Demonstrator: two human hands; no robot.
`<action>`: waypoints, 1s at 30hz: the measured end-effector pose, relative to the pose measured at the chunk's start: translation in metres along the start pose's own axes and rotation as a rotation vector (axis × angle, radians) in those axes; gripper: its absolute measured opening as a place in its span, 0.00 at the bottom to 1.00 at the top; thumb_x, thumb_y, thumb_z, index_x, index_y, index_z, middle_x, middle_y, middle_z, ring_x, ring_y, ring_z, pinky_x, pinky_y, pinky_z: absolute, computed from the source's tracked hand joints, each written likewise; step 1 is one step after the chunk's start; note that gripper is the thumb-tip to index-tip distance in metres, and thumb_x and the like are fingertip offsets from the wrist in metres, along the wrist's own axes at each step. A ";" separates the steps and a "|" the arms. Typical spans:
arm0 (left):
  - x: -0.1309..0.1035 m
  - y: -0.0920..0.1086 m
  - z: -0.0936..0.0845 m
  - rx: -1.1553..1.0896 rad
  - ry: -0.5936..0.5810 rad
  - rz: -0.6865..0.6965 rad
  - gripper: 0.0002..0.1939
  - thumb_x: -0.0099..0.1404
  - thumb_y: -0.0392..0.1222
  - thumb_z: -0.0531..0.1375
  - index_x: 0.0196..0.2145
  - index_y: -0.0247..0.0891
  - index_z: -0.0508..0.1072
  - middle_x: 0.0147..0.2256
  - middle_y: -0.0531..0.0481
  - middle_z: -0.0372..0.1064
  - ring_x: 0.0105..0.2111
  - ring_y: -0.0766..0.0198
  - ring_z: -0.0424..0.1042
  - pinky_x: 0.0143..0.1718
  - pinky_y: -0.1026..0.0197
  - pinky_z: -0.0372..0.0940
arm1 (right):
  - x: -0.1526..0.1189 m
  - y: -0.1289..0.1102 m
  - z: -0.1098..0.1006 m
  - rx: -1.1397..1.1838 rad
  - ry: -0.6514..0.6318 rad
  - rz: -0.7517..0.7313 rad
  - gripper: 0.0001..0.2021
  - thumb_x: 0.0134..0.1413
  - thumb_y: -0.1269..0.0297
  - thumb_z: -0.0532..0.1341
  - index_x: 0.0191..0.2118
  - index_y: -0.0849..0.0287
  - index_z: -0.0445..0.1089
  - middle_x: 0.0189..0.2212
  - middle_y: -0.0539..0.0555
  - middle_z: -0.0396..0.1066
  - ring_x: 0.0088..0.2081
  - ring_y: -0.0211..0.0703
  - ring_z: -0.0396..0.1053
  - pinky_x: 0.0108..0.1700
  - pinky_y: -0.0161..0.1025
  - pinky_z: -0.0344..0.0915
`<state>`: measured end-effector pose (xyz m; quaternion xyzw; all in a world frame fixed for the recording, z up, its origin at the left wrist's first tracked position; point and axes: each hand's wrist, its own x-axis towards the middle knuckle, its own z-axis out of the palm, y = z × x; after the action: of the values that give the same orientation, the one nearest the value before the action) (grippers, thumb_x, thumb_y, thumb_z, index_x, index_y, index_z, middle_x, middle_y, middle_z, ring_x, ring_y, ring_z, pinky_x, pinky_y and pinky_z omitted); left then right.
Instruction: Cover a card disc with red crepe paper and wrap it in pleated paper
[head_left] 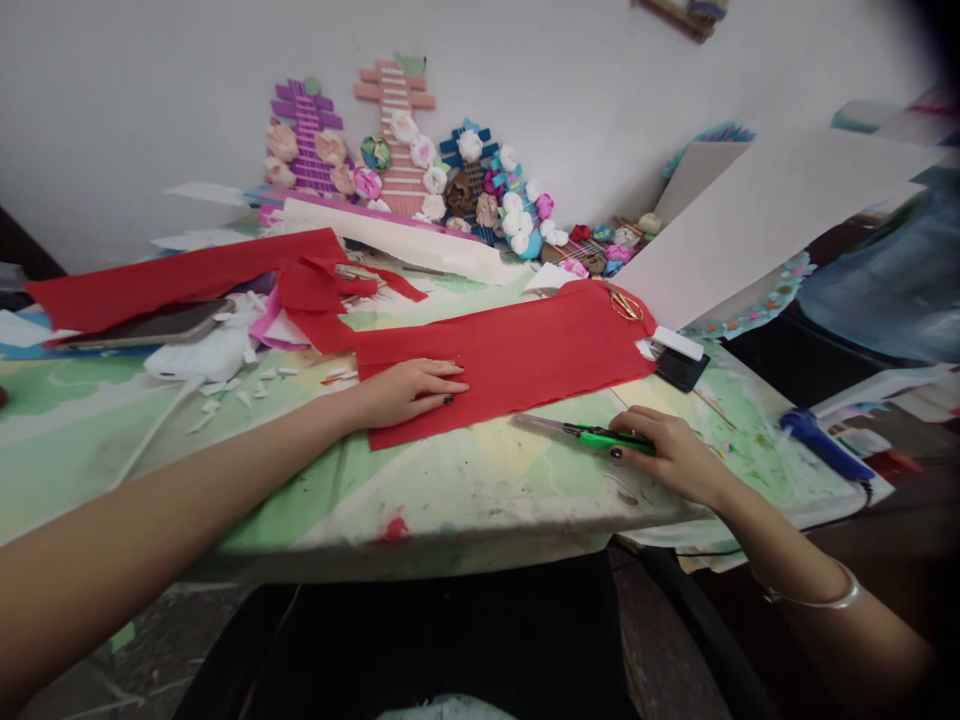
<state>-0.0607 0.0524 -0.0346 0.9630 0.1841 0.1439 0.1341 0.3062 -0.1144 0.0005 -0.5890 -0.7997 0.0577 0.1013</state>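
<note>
A wide strip of red crepe paper [517,355] lies across the table. My left hand [412,390] rests on the left end of it, palm down with the fingers stretched out. My right hand [664,450] is closed on the green and black handles of a pair of scissors [596,437]. The blades point left, low over the tabletop, beside the paper's near edge. Whether the scissors touch the table I cannot tell.
More red paper [187,272] and a phone [150,325] lie at the left, near a white adapter [199,355] and paper scraps. Brass scissors [625,305] sit on the strip's far end. Flower-decorated stick crafts [394,150] lean on the wall. A blue glue gun [825,443] lies right.
</note>
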 end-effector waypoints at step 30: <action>0.000 -0.001 0.000 0.002 0.011 0.002 0.19 0.70 0.41 0.49 0.56 0.45 0.68 0.60 0.48 0.61 0.61 0.60 0.57 0.61 0.53 0.53 | 0.000 -0.008 0.002 0.005 0.020 0.019 0.06 0.57 0.61 0.57 0.38 0.56 0.68 0.34 0.54 0.69 0.33 0.44 0.68 0.36 0.40 0.62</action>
<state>-0.0607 0.0530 -0.0352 0.9625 0.1842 0.1491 0.1319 0.2984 -0.1171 0.0001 -0.5968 -0.7930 0.0547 0.1101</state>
